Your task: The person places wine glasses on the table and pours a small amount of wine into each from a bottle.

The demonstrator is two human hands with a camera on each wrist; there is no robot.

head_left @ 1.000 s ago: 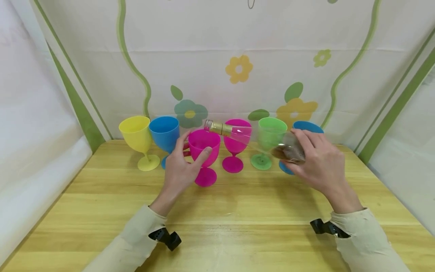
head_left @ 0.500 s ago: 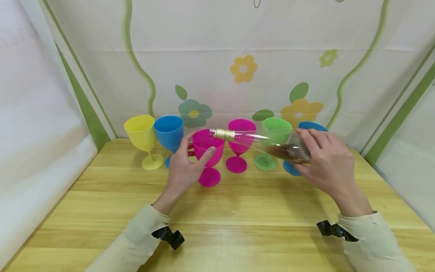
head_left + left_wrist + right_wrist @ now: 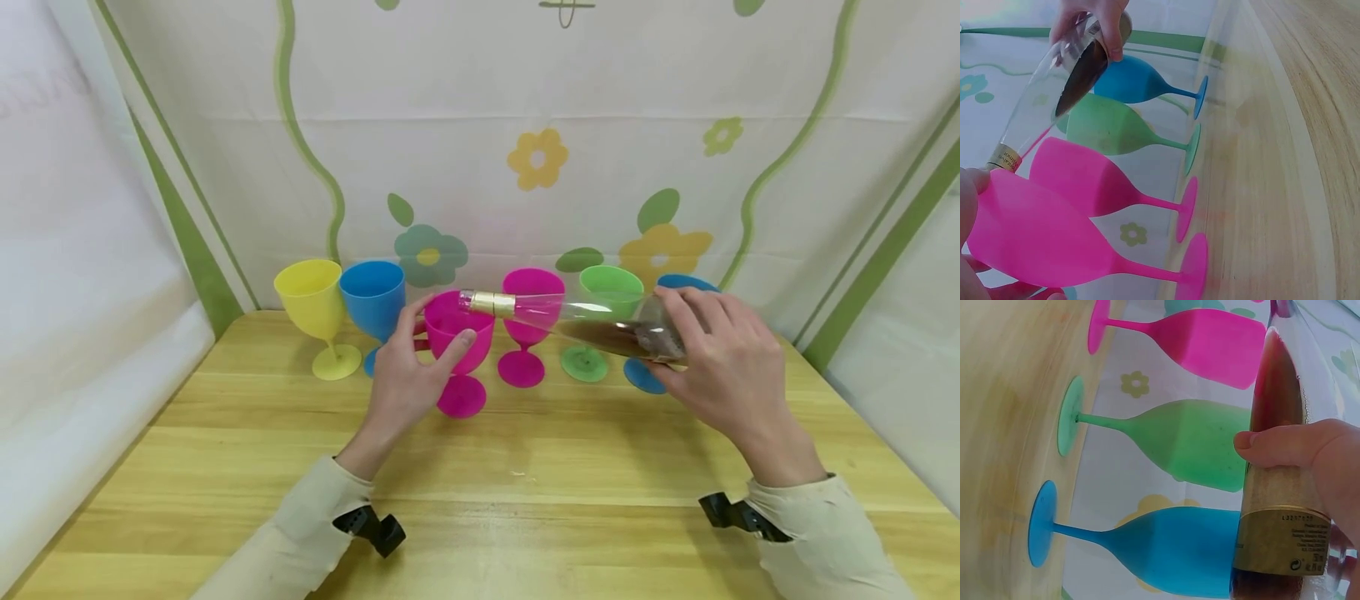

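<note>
On the wooden table point(image 3: 525, 467), before a flower-printed backdrop point(image 3: 525, 158), stood a row of plastic stemmed goblets. Item in hand: one clear glass bottle with a gold foil neck band point(image 3: 577, 321), partly filled with dark brown liquid, held almost level above the row, its mouth just over the rim of the near magenta plastic goblet point(image 3: 456, 346). The right hand point(image 3: 720, 358) was wrapped round the bottle's base end, thumb pressed along the glass. The left hand point(image 3: 408, 371) was curled about the near magenta goblet's bowl, steadying it; the goblet's foot rested on the table, forward of the others.

Behind, left to right: one yellow goblet point(image 3: 311, 308); one blue goblet point(image 3: 372, 300); a second magenta goblet point(image 3: 528, 329); one green goblet point(image 3: 603, 321); a second blue goblet point(image 3: 667, 333), largely hidden by the right hand.

Risks, as judged: the liquid lay near the bottle's shoulder, so a quick tilt could surge past the narrow rim and onto the table. The light goblet could tip if the left hand slackened, and the bottle's body hung close over the rear goblets and might knock them.
</note>
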